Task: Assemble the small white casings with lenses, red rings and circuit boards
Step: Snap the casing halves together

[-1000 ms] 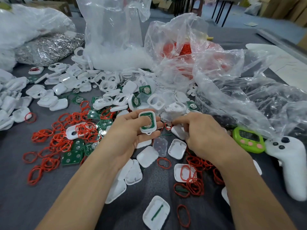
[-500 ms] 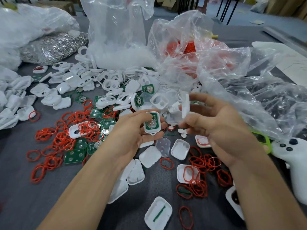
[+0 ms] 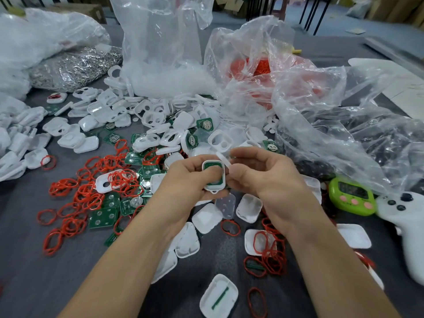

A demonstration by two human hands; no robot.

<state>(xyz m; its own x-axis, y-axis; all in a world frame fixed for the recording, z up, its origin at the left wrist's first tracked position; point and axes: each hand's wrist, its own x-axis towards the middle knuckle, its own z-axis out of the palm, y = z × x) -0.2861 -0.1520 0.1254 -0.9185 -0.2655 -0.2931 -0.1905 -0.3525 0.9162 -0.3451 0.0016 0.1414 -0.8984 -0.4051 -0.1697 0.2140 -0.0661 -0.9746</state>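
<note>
From my station I see the left hand [image 3: 188, 182] raised over the middle of the grey table [image 3: 34, 283], its fingers curled round a white casing [image 3: 213, 191] that has a green circuit board [image 3: 212, 165] seated in it; the thumb lies across the board's face. The right hand [image 3: 263, 180] sits just beside it, thumb and forefinger pinching a thin white piece [image 3: 224, 159] that I see almost edge-on at the casing's upper right corner. I cannot tell whether the piece touches the casing. The right hand's other fingers are curled in loosely. Below the hands lie several loose white shells, a translucent lens [image 3: 226, 205] among them. Nearer the front edge sits a shell with a green strip [image 3: 219, 294] inside it. To the left, red rings [image 3: 89, 191] are scattered thickly over the cloth, mixed with bare green boards [image 3: 103, 217]. More rings are tangled at the right [image 3: 273, 253], some lying in an open shell. Behind the hands a heap of white casing frames [image 3: 158, 118] spreads toward a tall clear bag [image 3: 160, 42], and a crumpled clear bag with red rings inside [image 3: 259, 65] stands to its right. A bag of silvery metal parts [image 3: 75, 65] lies at far left. At the right, near the right forearm, are a green timer [image 3: 352, 196] and a white controller [image 3: 410, 237], just beside each other.
</note>
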